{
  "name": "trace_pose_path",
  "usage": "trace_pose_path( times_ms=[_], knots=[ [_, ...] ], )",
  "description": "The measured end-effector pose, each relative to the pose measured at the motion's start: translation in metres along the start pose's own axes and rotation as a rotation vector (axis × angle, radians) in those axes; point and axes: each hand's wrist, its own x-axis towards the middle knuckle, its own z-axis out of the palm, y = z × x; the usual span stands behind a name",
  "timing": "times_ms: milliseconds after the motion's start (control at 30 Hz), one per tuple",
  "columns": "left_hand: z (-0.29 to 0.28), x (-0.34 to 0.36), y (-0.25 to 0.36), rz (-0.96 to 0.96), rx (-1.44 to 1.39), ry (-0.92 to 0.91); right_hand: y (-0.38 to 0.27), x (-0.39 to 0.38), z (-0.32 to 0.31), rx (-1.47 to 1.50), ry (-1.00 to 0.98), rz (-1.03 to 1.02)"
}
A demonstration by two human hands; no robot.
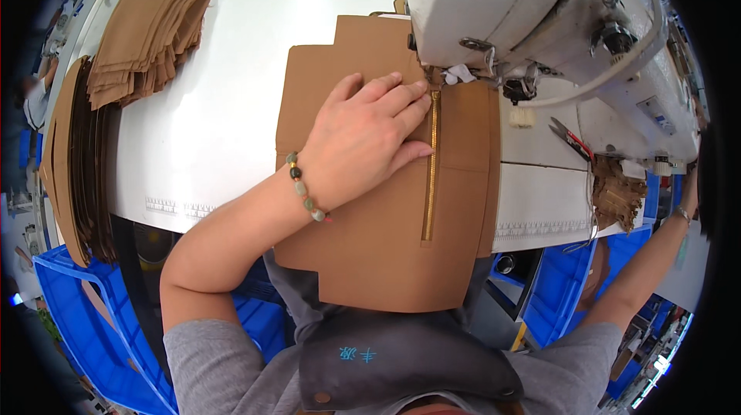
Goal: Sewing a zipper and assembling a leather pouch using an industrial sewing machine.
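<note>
A flat brown panel (pixel 370 237) with notched corners lies under the sewing machine (pixel 494 14), its lower part reaching past the table's front edge. Set lengthwise in it is a gold-toothed zipper (pixel 432 160), whose top end meets the machine's needle area. My left hand (pixel 367 129) rests palm down on the panel, just left of the zipper, with its fingers stretched toward the needle. A beaded bracelet circles that wrist. My right arm extends to the machine's far right end, where my right hand (pixel 691 183) is at the dark rim of the view, its fingers hidden.
Brown fabric pieces (pixel 154 29) are stacked at the back left, beside standing brown panels (pixel 77 160). Red-handled snips (pixel 571 139) and small brown pieces (pixel 617 191) lie right of the panel. Blue bins (pixel 100 322) stand below the table's left and right edges.
</note>
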Motion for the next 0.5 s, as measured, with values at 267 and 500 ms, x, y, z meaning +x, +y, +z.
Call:
trace_pose_path(
  times_ms=[267,500],
  knots=[
    [0.001,0.001,-0.001,0.003,0.005,0.012,0.03,-0.02,0.003,0.025,-0.009,0.072],
    [0.001,0.001,0.001,-0.004,0.01,0.009,0.035,-0.036,0.01,0.051,0.005,0.109]
  ],
)
